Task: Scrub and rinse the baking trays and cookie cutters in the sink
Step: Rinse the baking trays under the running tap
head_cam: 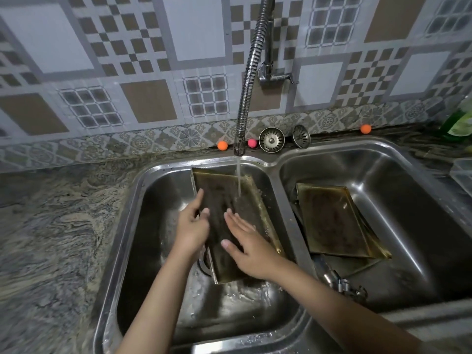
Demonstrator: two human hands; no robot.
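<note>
Left hand (pixel 191 226) grips tray (pixel 245 200) edge, right hand (pixel 249 247) flat on it under tap water (pixel 239 177); second tray (pixel 334 221) waits; cutters unseen.

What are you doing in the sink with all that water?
A person is rinsing a dark, greasy rectangular baking tray under water running from the flexible metal tap in the left basin. The left hand holds the tray's left edge, while the right hand lies flat on its surface, rubbing it. More stained brownish trays are stacked in the right basin.
</note>
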